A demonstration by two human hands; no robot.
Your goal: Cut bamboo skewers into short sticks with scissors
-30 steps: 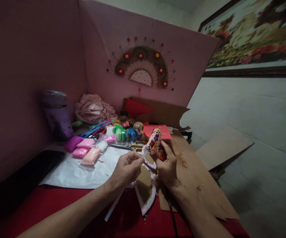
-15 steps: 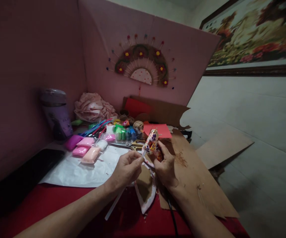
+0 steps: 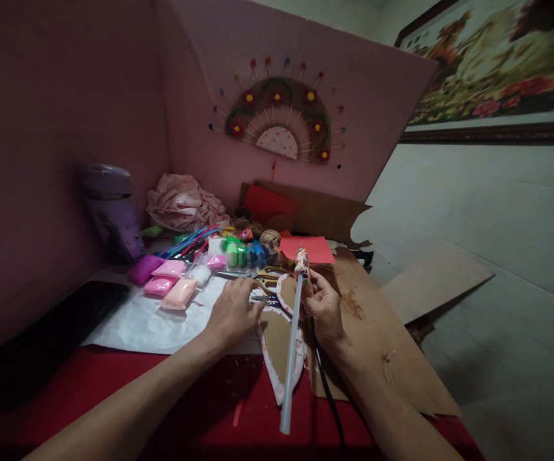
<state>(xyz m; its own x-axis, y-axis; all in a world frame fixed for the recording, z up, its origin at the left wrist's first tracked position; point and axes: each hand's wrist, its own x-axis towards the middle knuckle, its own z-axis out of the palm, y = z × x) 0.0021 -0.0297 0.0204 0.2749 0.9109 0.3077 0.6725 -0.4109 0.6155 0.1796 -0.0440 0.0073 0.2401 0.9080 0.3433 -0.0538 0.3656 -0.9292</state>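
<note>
My right hand is closed round a glue gun with a flowered wrap, its nozzle pointing up and away. A long clear glue stick runs from the back of the gun towards me, and a black cord trails below my wrist. My left hand rests knuckles up on the white paper. Its fingers curl at the edge of a cardboard shape with a fabric rim; what they pinch is hidden. Gold-handled scissors lie just beyond it.
Packets of coloured clay, straws and twine crowd the back left by a purple bottle and crumpled cloth. A black slab lies left. Brown cardboard covers the right; a red sheet lies behind. Pink boards with a fan decoration wall the table.
My left hand let go of the glue stick and dropped to the table by the cardboard shape. The gun turned so the stick now points towards me.
</note>
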